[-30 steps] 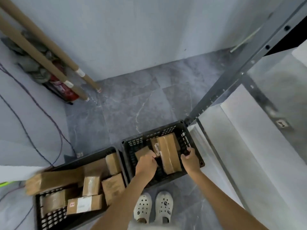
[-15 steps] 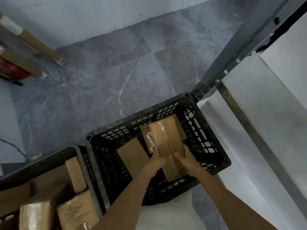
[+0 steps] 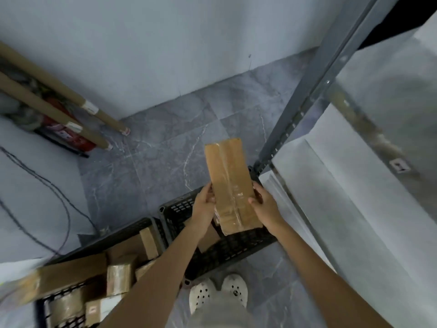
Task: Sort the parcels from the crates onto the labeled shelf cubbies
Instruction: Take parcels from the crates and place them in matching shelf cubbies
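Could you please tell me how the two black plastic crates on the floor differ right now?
The left black plastic crate is crowded with brown cardboard parcels; the right black plastic crate looks nearly empty. The right crate sits against the grey metal shelf post; the left one stands farther off. Both share perforated walls.

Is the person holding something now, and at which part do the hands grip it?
Yes: a long taped parcel, lifted above the crate. Left hand and right hand grip its long sides near the lower end.

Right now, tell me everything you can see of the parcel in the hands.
The parcel is a long, flat brown cardboard box with clear tape down its middle. It is held lengthwise, pointing away from the person, above the black crate. The left hand and right hand grip its long edges. Any label is too blurred to read.
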Demonstrator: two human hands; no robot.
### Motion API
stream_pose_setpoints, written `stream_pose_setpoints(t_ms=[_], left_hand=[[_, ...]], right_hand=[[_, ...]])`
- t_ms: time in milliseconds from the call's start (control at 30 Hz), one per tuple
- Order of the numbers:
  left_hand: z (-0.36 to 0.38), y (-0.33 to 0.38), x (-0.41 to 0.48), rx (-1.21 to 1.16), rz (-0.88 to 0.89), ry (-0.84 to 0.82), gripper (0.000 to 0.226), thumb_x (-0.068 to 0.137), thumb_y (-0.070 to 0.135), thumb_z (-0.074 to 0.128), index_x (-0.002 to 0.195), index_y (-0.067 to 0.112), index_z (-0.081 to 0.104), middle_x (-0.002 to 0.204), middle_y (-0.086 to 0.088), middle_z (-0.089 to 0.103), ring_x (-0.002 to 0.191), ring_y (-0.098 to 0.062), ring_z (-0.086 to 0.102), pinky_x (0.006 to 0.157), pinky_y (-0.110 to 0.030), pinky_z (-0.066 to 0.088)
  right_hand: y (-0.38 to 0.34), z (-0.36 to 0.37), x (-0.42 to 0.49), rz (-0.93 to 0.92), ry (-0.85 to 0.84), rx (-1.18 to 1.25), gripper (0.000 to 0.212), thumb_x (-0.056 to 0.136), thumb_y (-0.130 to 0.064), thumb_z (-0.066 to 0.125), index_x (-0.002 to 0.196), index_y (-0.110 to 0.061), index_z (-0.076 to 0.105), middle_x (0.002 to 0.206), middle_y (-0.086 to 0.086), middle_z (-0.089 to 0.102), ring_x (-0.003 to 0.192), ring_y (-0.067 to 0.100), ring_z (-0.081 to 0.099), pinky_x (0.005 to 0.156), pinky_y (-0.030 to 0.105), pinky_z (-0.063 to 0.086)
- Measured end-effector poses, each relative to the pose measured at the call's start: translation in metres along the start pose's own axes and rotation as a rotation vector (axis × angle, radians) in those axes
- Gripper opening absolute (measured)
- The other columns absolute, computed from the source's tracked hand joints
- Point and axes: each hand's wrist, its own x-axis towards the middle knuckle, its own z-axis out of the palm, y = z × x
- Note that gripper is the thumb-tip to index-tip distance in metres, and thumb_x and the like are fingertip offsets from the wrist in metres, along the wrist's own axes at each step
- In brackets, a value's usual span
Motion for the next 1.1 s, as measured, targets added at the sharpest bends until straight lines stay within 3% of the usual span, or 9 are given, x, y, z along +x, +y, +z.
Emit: stream_pose_setpoints(t_ms=[100, 167, 333, 467, 567, 633, 700, 867, 1100], left_hand=[[-0.011, 0.093, -0.058, 0.001, 0.136, 0.062, 0.047, 0.099, -0.002, 0.036, 0.141, 0.017, 0.04, 0.129, -0.001, 0.055, 0.118, -0.021, 0.053, 0.104, -0.042, 0.042], [-0.018, 0.154, -0.1, -0.031, 0.223, 0.145, 0.046, 0.097, -0.003, 0.037, 0.139, 0.017, 0.044, 0.129, -0.002, 0.055, 0.122, -0.019, 0.05, 0.108, -0.036, 0.037], [-0.031, 0.276, -0.187, -0.092, 0.472, 0.243, 0.04, 0.095, -0.002, 0.045, 0.131, 0.014, 0.052, 0.084, 0.006, 0.055, 0.077, 0.0, 0.052, 0.078, -0.011, 0.044], [-0.043, 0.344, -0.247, -0.101, 0.572, 0.117, 0.037, 0.096, 0.021, 0.051, 0.132, 0.02, 0.047, 0.111, 0.003, 0.057, 0.097, -0.007, 0.055, 0.091, -0.027, 0.045], [-0.049, 0.379, -0.295, -0.149, 0.454, -0.146, 0.064, 0.086, 0.048, 0.051, 0.141, 0.02, 0.034, 0.113, -0.006, 0.058, 0.084, -0.015, 0.061, 0.076, -0.032, 0.053], [-0.055, 0.394, -0.326, -0.16, 0.406, -0.343, 0.088, 0.068, 0.062, 0.063, 0.139, 0.016, 0.037, 0.116, -0.018, 0.064, 0.102, -0.034, 0.064, 0.091, -0.043, 0.051], [-0.06, 0.407, -0.35, -0.145, 0.469, -0.441, 0.098, 0.05, 0.067, 0.075, 0.131, 0.021, 0.045, 0.121, -0.008, 0.065, 0.113, -0.027, 0.061, 0.098, -0.047, 0.048], [-0.049, 0.431, -0.404, -0.021, 0.72, -0.353, 0.055, 0.064, 0.044, 0.071, 0.113, 0.026, 0.055, 0.113, 0.0, 0.068, 0.096, -0.013, 0.066, 0.077, -0.028, 0.053], [-0.003, 0.43, -0.471, 0.193, 0.983, -0.248, 0.055, 0.069, 0.051, 0.074, 0.111, 0.027, 0.05, 0.1, 0.013, 0.064, 0.09, -0.004, 0.062, 0.074, -0.025, 0.055]], right_hand=[[-0.092, -0.036, -0.048, -0.102, 0.017, 0.078, 0.051, 0.095, -0.015, 0.051, 0.143, -0.025, 0.038, 0.135, 0.001, 0.051, 0.124, 0.018, 0.049, 0.106, 0.039, 0.04], [-0.154, -0.057, -0.082, -0.174, 0.011, 0.166, 0.048, 0.096, -0.017, 0.049, 0.142, -0.026, 0.038, 0.127, -0.002, 0.052, 0.117, 0.016, 0.05, 0.096, 0.031, 0.043], [-0.28, -0.101, -0.16, -0.388, 0.074, 0.267, 0.047, 0.098, -0.02, 0.046, 0.143, -0.028, 0.035, 0.117, -0.004, 0.05, 0.094, 0.001, 0.049, 0.071, 0.006, 0.036], [-0.343, -0.127, -0.223, -0.563, 0.125, 0.329, 0.045, 0.098, -0.02, 0.046, 0.142, -0.027, 0.039, 0.129, 0.001, 0.055, 0.107, 0.006, 0.055, 0.077, 0.007, 0.042], [-0.373, -0.144, -0.275, -0.657, 0.16, 0.372, 0.044, 0.099, -0.018, 0.045, 0.142, -0.023, 0.041, 0.132, -0.007, 0.054, 0.113, 0.001, 0.055, 0.085, 0.009, 0.043], [-0.388, -0.15, -0.311, -0.712, 0.212, 0.375, 0.041, 0.099, -0.014, 0.045, 0.138, -0.022, 0.044, 0.123, -0.011, 0.059, 0.103, -0.008, 0.057, 0.084, 0.006, 0.043], [-0.399, -0.155, -0.344, -0.762, 0.283, 0.367, 0.04, 0.098, -0.012, 0.045, 0.135, -0.027, 0.047, 0.114, -0.016, 0.061, 0.104, -0.004, 0.058, 0.086, 0.007, 0.044], [-0.41, -0.161, -0.406, -0.82, 0.383, 0.305, 0.039, 0.097, -0.015, 0.047, 0.134, -0.028, 0.044, 0.123, -0.013, 0.06, 0.112, -0.003, 0.056, 0.101, 0.023, 0.044], [-0.4, -0.167, -0.47, -0.683, 0.552, 0.284, 0.127, 0.057, -0.063, 0.075, 0.149, -0.033, -0.008, 0.15, -0.007, 0.03, 0.134, 0.012, 0.038, 0.111, 0.036, 0.035]])
